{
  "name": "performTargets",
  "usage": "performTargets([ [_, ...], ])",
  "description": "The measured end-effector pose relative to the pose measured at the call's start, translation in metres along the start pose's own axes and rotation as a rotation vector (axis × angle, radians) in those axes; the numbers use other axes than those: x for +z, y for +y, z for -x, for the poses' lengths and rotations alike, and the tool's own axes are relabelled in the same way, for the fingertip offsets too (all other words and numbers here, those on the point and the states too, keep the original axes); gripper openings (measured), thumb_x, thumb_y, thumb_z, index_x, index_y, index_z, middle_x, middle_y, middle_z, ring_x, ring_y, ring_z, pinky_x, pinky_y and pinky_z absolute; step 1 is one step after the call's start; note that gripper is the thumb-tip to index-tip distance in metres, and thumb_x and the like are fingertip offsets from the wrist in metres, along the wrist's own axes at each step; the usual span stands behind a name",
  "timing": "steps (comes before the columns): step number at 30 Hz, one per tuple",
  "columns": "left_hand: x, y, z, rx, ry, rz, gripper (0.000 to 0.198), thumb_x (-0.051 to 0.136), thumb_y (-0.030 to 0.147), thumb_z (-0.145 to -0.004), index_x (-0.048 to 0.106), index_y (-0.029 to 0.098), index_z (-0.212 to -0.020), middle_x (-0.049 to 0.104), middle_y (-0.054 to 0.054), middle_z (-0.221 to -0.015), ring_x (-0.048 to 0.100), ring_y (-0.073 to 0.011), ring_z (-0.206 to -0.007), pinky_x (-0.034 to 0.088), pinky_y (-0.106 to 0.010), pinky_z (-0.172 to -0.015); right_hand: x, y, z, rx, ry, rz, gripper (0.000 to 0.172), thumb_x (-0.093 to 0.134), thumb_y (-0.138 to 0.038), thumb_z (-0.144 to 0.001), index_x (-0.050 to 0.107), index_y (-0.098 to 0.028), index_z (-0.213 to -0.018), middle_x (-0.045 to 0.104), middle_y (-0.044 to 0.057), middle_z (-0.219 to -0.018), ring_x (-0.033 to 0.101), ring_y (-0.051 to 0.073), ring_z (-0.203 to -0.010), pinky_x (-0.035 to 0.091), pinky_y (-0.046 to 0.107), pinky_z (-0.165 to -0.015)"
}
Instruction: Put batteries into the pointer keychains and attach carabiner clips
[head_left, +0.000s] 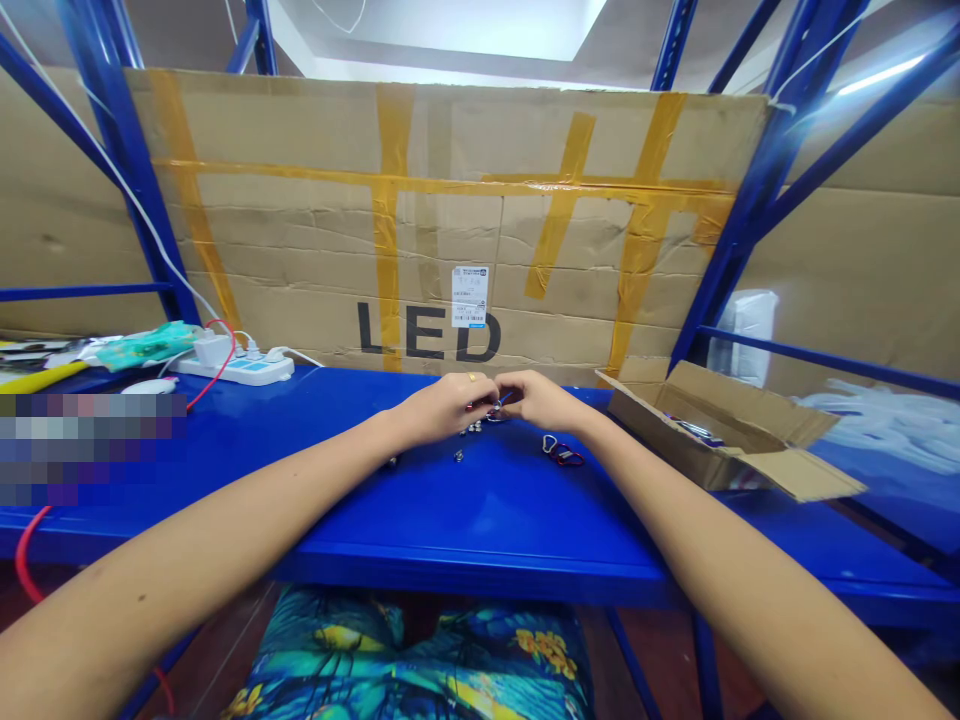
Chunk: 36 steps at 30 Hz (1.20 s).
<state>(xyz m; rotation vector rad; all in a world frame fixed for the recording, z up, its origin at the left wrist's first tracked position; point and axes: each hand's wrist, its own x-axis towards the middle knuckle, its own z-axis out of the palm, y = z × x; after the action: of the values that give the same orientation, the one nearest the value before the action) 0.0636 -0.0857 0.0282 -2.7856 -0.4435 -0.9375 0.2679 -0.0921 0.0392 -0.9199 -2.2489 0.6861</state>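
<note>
Both hands meet over the blue table (480,520), fingertips almost touching. My left hand (452,405), with a ring on one finger, is closed on a small red item, mostly covered by the fingers. Thumb and fingers of my right hand (536,397) pinch a small shiny metal piece (495,407) between the hands. Small silver pieces (475,427) lie just below the fingers, and another (458,456) sits a little nearer. A silver carabiner (550,443) and a red carabiner (568,456) rest beside my right wrist.
An open cardboard box (720,430) with small items stands at the right. A white power strip (247,368) and a red cable (217,375) are at the left. A taped cardboard sheet (315,260) rises behind, between blue posts.
</note>
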Motion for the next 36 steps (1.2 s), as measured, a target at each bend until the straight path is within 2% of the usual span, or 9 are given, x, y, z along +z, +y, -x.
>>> performTargets([
  [6,-0.002,-0.002,0.001,0.002,-0.057,-0.066,0.019,0.047,0.024,-0.096,0.064,0.016,-0.099,0.062,-0.007,-0.088,0.058,-0.0136,-0.074,0.045,-0.026,-0.067,-0.001,0.002,-0.001,0.058,0.002,-0.086,0.015,0.070,-0.019,-0.064,0.060,-0.018,-0.075,0.064,-0.001,-0.073,0.059,0.016,-0.073,0.047,0.031,-0.073],
  [14,-0.004,-0.003,0.001,0.014,-0.090,-0.094,0.024,0.045,0.025,-0.096,0.068,0.017,-0.100,0.065,-0.007,-0.092,0.060,-0.0153,-0.078,0.045,-0.028,-0.071,-0.001,0.002,0.000,0.054,0.043,-0.073,0.012,0.067,-0.018,-0.065,0.062,-0.018,-0.076,0.065,0.000,-0.075,0.060,0.016,-0.073,0.048,0.031,-0.069],
  [18,-0.010,-0.004,-0.001,-0.122,-0.075,-0.100,0.020,0.048,0.023,-0.092,0.067,0.017,-0.098,0.069,-0.006,-0.090,0.062,-0.0163,-0.080,0.044,-0.028,-0.072,-0.002,0.003,0.000,0.049,0.062,-0.022,0.011,0.064,-0.016,-0.066,0.062,-0.018,-0.077,0.065,0.000,-0.074,0.060,0.016,-0.072,0.047,0.030,-0.069],
  [21,-0.013,-0.009,0.002,-0.239,-0.228,-0.104,0.017,0.053,0.022,-0.086,0.068,0.018,-0.092,0.071,-0.005,-0.085,0.061,-0.0167,-0.075,0.041,-0.027,-0.066,-0.003,0.004,0.001,0.052,0.065,0.058,0.012,0.061,-0.011,-0.065,0.061,-0.018,-0.075,0.065,0.001,-0.074,0.060,0.016,-0.073,0.047,0.031,-0.071],
  [23,-0.013,-0.014,0.006,-0.267,-0.356,-0.058,0.017,0.054,0.022,-0.084,0.070,0.019,-0.089,0.071,-0.004,-0.082,0.060,-0.0155,-0.069,0.039,-0.026,-0.062,-0.004,0.005,0.001,0.061,0.060,0.116,0.012,0.062,-0.010,-0.066,0.061,-0.018,-0.075,0.065,0.001,-0.075,0.060,0.016,-0.074,0.047,0.031,-0.072],
  [25,-0.012,-0.018,0.010,-0.283,-0.428,-0.012,0.017,0.056,0.023,-0.082,0.071,0.020,-0.088,0.071,-0.004,-0.079,0.060,-0.0147,-0.066,0.039,-0.025,-0.060,-0.003,0.004,0.002,0.074,0.047,0.157,0.011,0.064,-0.011,-0.068,0.061,-0.019,-0.076,0.065,0.001,-0.076,0.059,0.017,-0.074,0.046,0.031,-0.072],
  [30,-0.009,-0.019,0.012,-0.277,-0.481,0.016,0.015,0.058,0.022,-0.081,0.073,0.019,-0.084,0.070,-0.004,-0.075,0.060,-0.0147,-0.065,0.040,-0.025,-0.062,0.000,0.000,0.001,0.104,0.015,0.185,0.012,0.066,-0.011,-0.067,0.061,-0.018,-0.076,0.064,0.001,-0.074,0.057,0.016,-0.071,0.044,0.030,-0.069],
  [36,-0.016,-0.009,0.006,-0.325,-0.557,0.039,0.011,0.061,0.018,-0.079,0.071,0.018,-0.079,0.069,-0.002,-0.071,0.057,-0.0132,-0.059,0.036,-0.024,-0.056,0.001,-0.004,0.002,0.092,-0.020,0.165,0.013,0.063,-0.009,-0.069,0.062,-0.018,-0.078,0.065,0.001,-0.074,0.057,0.016,-0.072,0.043,0.029,-0.069],
])
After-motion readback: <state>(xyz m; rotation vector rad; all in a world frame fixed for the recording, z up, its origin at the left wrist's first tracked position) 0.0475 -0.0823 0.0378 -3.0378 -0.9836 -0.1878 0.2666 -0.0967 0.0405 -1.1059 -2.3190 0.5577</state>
